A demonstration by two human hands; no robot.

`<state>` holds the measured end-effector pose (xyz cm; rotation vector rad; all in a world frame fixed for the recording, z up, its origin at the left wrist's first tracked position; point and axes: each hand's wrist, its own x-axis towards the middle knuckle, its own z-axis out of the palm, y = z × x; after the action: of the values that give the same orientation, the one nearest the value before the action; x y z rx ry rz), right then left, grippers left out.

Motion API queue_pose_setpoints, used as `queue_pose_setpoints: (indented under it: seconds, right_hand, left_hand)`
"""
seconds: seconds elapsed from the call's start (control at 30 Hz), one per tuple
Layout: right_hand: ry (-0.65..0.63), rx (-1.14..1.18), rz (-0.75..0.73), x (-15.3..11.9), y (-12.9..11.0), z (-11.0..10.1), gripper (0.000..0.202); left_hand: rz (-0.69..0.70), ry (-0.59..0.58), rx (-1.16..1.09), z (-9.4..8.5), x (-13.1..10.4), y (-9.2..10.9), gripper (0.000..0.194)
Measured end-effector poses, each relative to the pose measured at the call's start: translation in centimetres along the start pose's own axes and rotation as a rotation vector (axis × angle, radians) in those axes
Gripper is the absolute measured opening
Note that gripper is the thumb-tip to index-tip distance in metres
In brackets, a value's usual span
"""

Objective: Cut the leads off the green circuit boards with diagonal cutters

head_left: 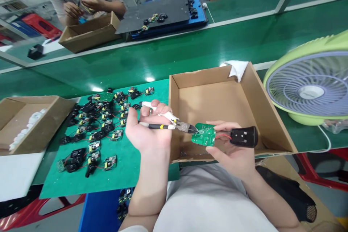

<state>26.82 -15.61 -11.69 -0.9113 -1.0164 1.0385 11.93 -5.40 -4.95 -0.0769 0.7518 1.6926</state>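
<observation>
My left hand (152, 127) is closed around the handles of a pair of cutting pliers (186, 127), palm turned up. The jaws point right, and their tips reach the edge of a green circuit board (203, 135). Between its thumb and fingers, my right hand (231, 156) grips that board, solder side facing up. Red wires run from the board to a black plug housing (244, 137), which lies over my right fingers. Both hands are above the near part of an open cardboard box (214, 98). Whether the jaws are closed on a lead cannot be made out.
Left of me, a green mat (130, 170) bears several circuit boards with black housings (106, 127). A cardboard box of white parts (54, 116) stands beyond it. At right is a green fan (310, 87). Across the divider, a person (89, 3) works beside another box (89, 34).
</observation>
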Motion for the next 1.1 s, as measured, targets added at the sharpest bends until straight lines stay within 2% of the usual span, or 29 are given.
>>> queue_pose_setpoints:
  seconds: [0.33, 0.47, 0.63, 0.8, 0.93, 1.1]
  right_hand:
    - [0.033, 0.158, 0.136, 0.7, -0.3, -1.3, 0.027]
    - [0.029, 0.143, 0.128, 0.7, -0.1, -1.7, 0.024]
    - [0.025, 0.101, 0.097, 0.6, -0.1, -1.7, 0.026]
    - [0.047, 0.024, 0.069, 0.2, -1.2, -1.2, 0.031]
    - [0.007, 0.08, 0.061, -0.6, -2.0, -0.7, 0.031]
    - [0.004, 0.07, 0.046, -1.2, -1.4, -0.5, 0.03]
  left_hand:
    - [0.029, 0.118, -0.029, 0.1, -0.7, 0.9, 0.032]
    - [0.02, 0.085, 0.009, 0.0, -0.9, 1.0, 0.03]
    - [-0.01, -0.046, 0.061, -0.4, -1.1, 1.0, 0.032]
    - [-0.064, 0.026, -0.016, 0.0, -1.6, 0.9, 0.031]
    - [-0.091, 0.01, -0.031, 0.0, -1.9, 0.9, 0.034]
    - [-0.135, 0.013, -0.066, -0.1, -2.1, 0.6, 0.034]
